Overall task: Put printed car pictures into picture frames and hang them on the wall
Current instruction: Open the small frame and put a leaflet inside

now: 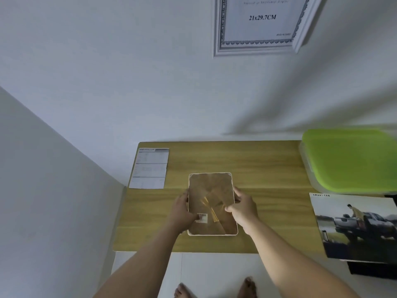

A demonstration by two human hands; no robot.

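A light wooden surface (pixel 268 164) stands against a white wall. At its far left corner lies a printed sheet (pixel 150 168) headed "Specification". Near the middle, a picture frame (pixel 211 190) lies back-up, brown backing showing, with a barcode sticker near its front left. At the far right sits a clear plastic box with a lime-green lid (pixel 350 160). In front of the box lies a printed car picture (pixel 356 226), its near end reaching past the front edge.

Frame (pixel 211 203) mid-table (pixel 257 164), sheet (pixel 150 168) far left, car picture (pixel 356 226) right, box (pixel 350 160) behind it
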